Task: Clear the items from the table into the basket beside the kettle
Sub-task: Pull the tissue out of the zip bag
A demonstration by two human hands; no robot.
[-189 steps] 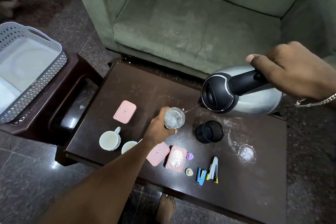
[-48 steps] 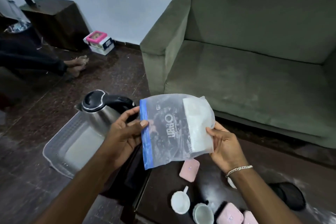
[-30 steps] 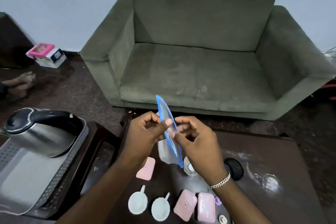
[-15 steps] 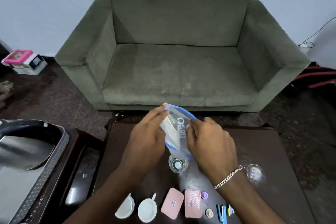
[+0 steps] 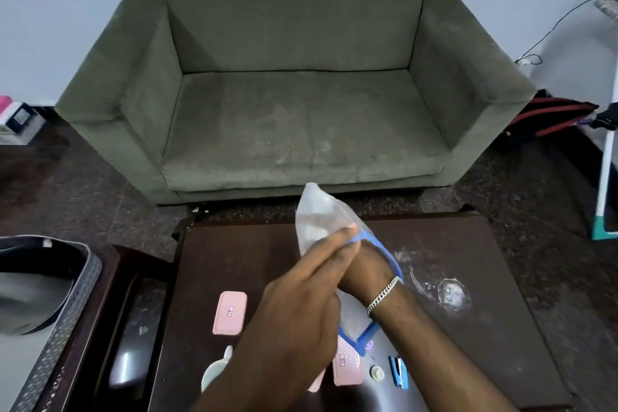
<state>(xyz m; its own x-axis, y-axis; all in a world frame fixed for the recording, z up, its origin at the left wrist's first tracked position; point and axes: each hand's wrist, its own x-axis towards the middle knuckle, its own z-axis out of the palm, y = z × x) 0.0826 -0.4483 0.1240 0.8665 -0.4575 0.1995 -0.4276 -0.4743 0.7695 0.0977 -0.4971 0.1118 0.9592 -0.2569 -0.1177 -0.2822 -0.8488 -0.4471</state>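
Note:
My left hand grips a clear zip bag with a blue zip edge, holding it above the dark coffee table. My right hand reaches into the bag's mouth. Its fingers are hidden behind my left hand and the plastic. On the table lie a pink lid, a pink box, a white cup, a blue stapler and a small round cap. The grey perforated basket stands at the left with the steel kettle lying inside it.
A green sofa stands just beyond the table. The basket rests on a dark side table to the left. A wet patch marks the table's right side. A white stand and a cable are at the far right.
The kettle went from my right hand into the basket. Both hands took up the zip bag and opened it over the table. My right hand has now slid into its mouth.

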